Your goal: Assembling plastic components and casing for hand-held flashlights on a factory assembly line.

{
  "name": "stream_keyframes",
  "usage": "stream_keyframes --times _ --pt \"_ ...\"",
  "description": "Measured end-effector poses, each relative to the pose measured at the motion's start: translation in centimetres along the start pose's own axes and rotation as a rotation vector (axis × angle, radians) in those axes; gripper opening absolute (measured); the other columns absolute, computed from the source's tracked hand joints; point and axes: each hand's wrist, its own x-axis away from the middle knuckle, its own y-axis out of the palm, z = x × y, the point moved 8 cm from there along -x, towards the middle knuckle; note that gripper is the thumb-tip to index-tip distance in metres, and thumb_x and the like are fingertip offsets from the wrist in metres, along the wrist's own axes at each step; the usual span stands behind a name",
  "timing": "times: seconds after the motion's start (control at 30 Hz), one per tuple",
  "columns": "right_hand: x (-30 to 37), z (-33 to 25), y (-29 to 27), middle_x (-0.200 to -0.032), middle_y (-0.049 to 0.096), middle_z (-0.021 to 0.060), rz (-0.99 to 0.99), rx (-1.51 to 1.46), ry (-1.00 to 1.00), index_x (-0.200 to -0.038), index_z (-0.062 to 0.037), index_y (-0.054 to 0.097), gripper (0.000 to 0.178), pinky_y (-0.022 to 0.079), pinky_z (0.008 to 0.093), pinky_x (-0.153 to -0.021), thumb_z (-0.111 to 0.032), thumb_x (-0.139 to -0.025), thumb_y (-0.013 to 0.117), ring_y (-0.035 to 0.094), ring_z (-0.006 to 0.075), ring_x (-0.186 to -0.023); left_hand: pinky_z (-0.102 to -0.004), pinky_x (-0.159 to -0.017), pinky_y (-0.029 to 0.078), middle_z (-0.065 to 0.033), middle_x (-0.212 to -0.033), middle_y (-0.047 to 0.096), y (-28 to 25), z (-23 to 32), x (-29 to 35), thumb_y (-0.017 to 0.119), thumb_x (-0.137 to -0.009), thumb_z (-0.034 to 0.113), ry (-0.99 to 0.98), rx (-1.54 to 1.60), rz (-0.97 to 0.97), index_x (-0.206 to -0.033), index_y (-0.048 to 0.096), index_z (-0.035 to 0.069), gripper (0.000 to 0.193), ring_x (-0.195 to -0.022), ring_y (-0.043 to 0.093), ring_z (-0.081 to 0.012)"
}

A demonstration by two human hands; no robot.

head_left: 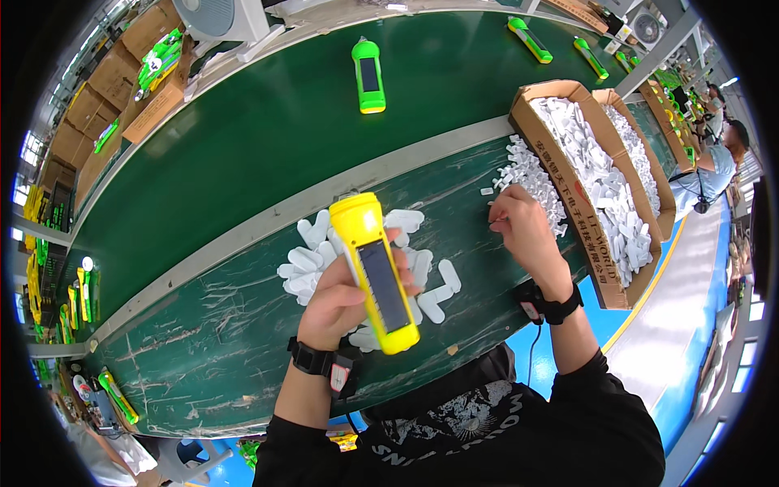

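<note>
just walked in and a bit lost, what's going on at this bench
A person's left hand holds a yellow torch-shaped device above loose white pieces on the green worktable. The right hand is at a pile of smaller white pieces beside an open carton; whether it holds one is unclear. Beyond, a green device lies on a smooth green surface.

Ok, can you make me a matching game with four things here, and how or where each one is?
1. Yellow device
2. Right grip
3. Nearest cardboard box
4. Larger white ovals

A. Open, with many white pieces inside
B. Held in the left grip
C. Spread on the scratched green worktable
D. By the heap of small white bits

Pairs: 1-B, 2-D, 3-A, 4-C
</note>
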Motion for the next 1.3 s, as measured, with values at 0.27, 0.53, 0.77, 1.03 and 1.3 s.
stream_keyframes --times 0.27,0.53,0.77,1.03,1.3 --pt "-0.1 0.1 0.0 -0.096 0.061 0.0132 -0.015 -0.169 0.058 -0.078 0.0038 0.062 0.011 0.051 0.0295 -0.064 0.005 -0.069 0.069 0.063 0.0224 -0.074 -0.0362 -0.077 0.047 -0.0023 -0.091 0.045 -0.7 0.4 0.0 0.068 -0.074 0.014 0.118 0.0 0.044 -0.143 0.024 0.005 0.082 -0.082 0.049 -0.0139" --pt "-0.8 -8.0 3.0 -0.107 0.056 0.0128 -0.159 -1.016 0.194 -0.085 0.0081 0.062 0.009 0.052 0.0238 -0.073 0.007 -0.076 0.064 0.063 0.0138 -0.081 -0.0472 -0.091 0.049 -0.0158 -0.124 0.048 -1.1 0.4 -0.4 0.059 -0.085 0.005 0.055 -0.094 0.231 -0.141 0.02 0.014 0.069 -0.113 0.054 -0.0307" --pt "-1.7 -10.8 5.5 -0.115 0.051 0.0106 -0.185 -0.966 0.153 -0.087 0.0051 0.063 0.01 0.051 0.026 -0.078 0.005 -0.078 0.067 0.059 0.0135 -0.088 -0.0345 -0.083 0.052 -0.009 -0.116 0.052 -1.2 0.4 -0.6 0.053 -0.085 -0.002 0.118 -0.347 0.228 -0.144 0.016 0.013 0.072 -0.097 0.062 -0.0199" --pt "-1.3 -10.3 6.1 -0.115 0.052 0.0136 -0.055 -0.935 0.114 -0.096 0.0036 0.063 0.017 0.052 0.0235 -0.072 0.001 -0.079 0.068 0.06 0.0159 -0.092 -0.033 -0.079 0.05 -0.0073 -0.115 0.051 -1.2 0.6 -0.6 0.052 -0.084 -0.001 0.14 -0.444 0.231 -0.145 0.018 0.012 0.071 -0.092 0.058 -0.0159" --pt "-1.7 -11.5 7.0 -0.114 0.055 0.0175 -0.114 -1.178 0.169 -0.128 0.0087 0.037 0.053 0.054 0.0261 -0.07 -0.001 -0.084 0.064 0.062 0.0179 -0.094 -0.0325 -0.069 0.051 -0.0083 -0.11 0.053 -0.9 0.4 -0.2 0.049 -0.084 -0.001 0.142 -0.37 0.247 -0.147 0.014 0.016 0.073 -0.082 0.06 -0.0175"
